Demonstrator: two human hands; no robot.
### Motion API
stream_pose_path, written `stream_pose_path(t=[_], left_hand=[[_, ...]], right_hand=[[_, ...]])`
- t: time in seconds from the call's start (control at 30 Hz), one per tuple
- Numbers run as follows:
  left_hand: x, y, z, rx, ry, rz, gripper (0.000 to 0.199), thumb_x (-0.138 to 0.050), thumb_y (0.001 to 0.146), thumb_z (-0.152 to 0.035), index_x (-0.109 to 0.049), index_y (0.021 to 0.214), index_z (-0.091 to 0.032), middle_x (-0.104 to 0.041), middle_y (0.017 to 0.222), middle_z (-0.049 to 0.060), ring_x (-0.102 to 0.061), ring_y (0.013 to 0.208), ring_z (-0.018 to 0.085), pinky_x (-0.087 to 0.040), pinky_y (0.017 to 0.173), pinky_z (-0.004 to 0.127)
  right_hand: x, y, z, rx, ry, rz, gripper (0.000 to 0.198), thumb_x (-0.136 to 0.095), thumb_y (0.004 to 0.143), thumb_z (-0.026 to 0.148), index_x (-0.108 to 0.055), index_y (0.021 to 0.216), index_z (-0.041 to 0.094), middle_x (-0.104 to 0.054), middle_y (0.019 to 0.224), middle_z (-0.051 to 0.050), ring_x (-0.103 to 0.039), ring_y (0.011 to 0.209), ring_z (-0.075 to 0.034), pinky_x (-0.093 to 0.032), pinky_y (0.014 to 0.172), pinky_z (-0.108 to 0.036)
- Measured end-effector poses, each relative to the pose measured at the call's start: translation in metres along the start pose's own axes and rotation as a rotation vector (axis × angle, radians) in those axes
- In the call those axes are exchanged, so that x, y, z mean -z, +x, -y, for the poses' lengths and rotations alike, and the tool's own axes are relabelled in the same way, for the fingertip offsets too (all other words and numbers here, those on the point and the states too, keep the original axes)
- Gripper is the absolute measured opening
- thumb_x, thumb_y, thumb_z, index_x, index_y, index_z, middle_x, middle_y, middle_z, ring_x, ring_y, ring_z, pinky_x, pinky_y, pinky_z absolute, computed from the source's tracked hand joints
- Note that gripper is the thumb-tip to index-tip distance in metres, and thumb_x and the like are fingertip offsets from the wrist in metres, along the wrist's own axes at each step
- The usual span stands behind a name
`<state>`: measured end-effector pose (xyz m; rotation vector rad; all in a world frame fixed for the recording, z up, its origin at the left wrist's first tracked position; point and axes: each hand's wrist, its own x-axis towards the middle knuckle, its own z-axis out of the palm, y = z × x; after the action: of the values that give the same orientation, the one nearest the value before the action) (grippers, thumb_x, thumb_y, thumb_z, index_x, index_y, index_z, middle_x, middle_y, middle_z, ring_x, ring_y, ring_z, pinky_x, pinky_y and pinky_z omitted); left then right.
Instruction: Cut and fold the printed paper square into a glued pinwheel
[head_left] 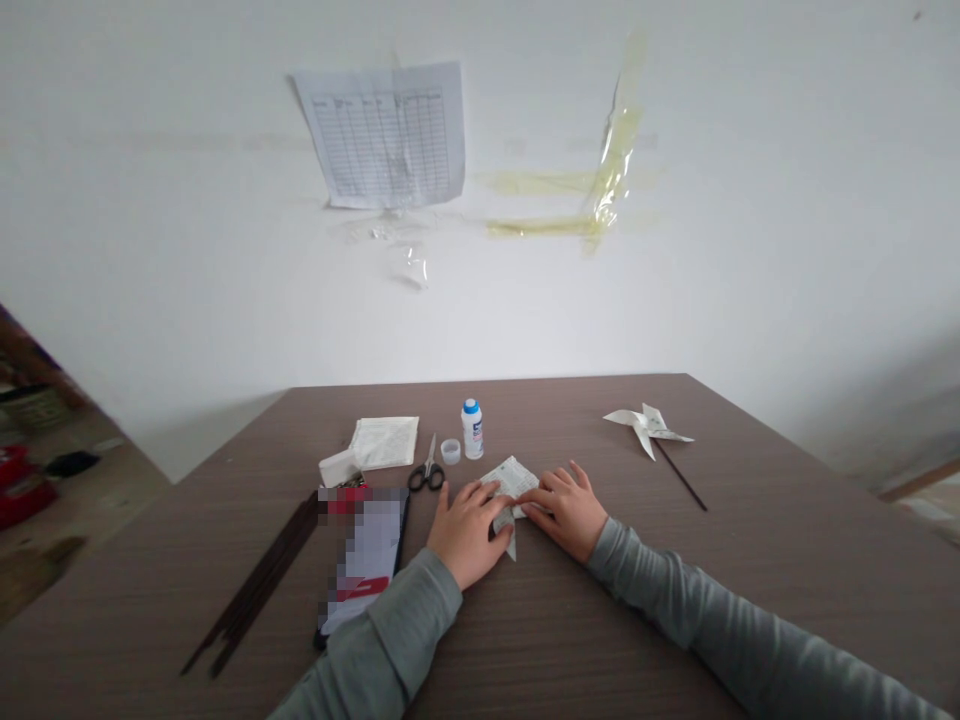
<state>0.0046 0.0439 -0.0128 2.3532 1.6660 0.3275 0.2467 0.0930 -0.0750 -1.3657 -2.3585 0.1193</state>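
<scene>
A small piece of printed paper (517, 468) lies on the table between my hands, with a pointed corner sticking out below my left fingers. My left hand (471, 532) holds the paper from the left, its fingertips bent onto it. From the right, my right hand (568, 508) grips the paper with thumb and index finger near the middle, the other fingers raised. My fingers hide part of the paper. Just beyond stand a white glue bottle (472, 432) with a blue cap and a small clear cup (450, 452). Black-handled scissors (427, 472) lie left of the cup.
A paper pinwheel (649, 430) on a dark stick lies at the right. Leftward are a paper stack (386, 442), a small white box (340, 468), a phone (367, 560) and several dark sticks (262, 585). The white wall (525, 310) rises behind the table (585, 640).
</scene>
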Motion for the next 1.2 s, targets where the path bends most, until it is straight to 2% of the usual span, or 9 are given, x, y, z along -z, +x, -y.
stream_pose_path(t=[0.3, 0.47, 0.67, 0.87, 1.0, 1.2], left_hand=[[0.0, 0.0, -0.004, 0.033, -0.024, 0.0, 0.052, -0.084, 0.114, -0.024, -0.089, 0.165, -0.034, -0.08, 0.187, 0.014, -0.066, 0.182, 0.047, -0.033, 0.16, 0.089], [-0.001, -0.001, -0.005, 0.017, -0.029, -0.022, 0.055, -0.087, 0.112, -0.026, -0.091, 0.166, -0.036, -0.082, 0.183, 0.014, -0.07, 0.178, 0.049, -0.035, 0.158, 0.091], [-0.002, 0.002, -0.005, -0.002, -0.003, -0.025, 0.051, -0.089, 0.111, -0.028, -0.094, 0.161, -0.039, -0.083, 0.183, 0.014, -0.071, 0.177, 0.049, -0.034, 0.157, 0.093], [0.003, 0.001, -0.008, 0.017, 0.011, 0.01, 0.051, -0.086, 0.114, -0.03, -0.093, 0.164, -0.039, -0.079, 0.189, 0.013, -0.066, 0.182, 0.048, -0.033, 0.158, 0.092], [0.003, 0.001, -0.009, 0.033, 0.014, 0.013, 0.051, -0.086, 0.114, -0.03, -0.092, 0.164, -0.038, -0.079, 0.188, 0.013, -0.066, 0.182, 0.048, -0.033, 0.158, 0.092], [-0.003, 0.003, -0.005, 0.017, -0.027, -0.041, 0.056, -0.089, 0.11, -0.03, -0.089, 0.165, -0.038, -0.083, 0.183, 0.013, -0.07, 0.176, 0.048, -0.035, 0.156, 0.093]], right_hand=[[0.006, -0.001, -0.009, -0.071, 0.132, 0.051, 0.038, -0.068, 0.128, 0.05, -0.106, 0.124, 0.051, -0.093, 0.119, -0.009, -0.088, 0.129, -0.042, -0.054, 0.147, -0.077], [0.007, -0.004, -0.011, -0.069, 0.144, -0.008, 0.032, -0.074, 0.125, 0.046, -0.105, 0.117, 0.05, -0.093, 0.111, -0.006, -0.09, 0.123, -0.039, -0.059, 0.143, -0.074], [0.005, -0.006, -0.013, -0.036, 0.136, -0.05, 0.039, -0.071, 0.128, 0.051, -0.105, 0.111, 0.048, -0.093, 0.107, -0.007, -0.09, 0.116, -0.036, -0.062, 0.141, -0.074], [0.005, -0.005, -0.011, -0.066, 0.131, -0.005, 0.036, -0.07, 0.128, 0.048, -0.105, 0.123, 0.048, -0.093, 0.114, -0.007, -0.088, 0.123, -0.038, -0.054, 0.147, -0.08], [0.006, -0.005, -0.008, -0.076, 0.128, 0.009, 0.036, -0.068, 0.128, 0.047, -0.104, 0.132, 0.049, -0.093, 0.117, -0.008, -0.088, 0.128, -0.039, -0.051, 0.148, -0.079], [0.004, -0.006, -0.006, -0.023, 0.1, -0.033, 0.03, -0.074, 0.124, 0.049, -0.105, 0.125, 0.048, -0.094, 0.116, -0.009, -0.089, 0.123, -0.041, -0.056, 0.145, -0.08]])
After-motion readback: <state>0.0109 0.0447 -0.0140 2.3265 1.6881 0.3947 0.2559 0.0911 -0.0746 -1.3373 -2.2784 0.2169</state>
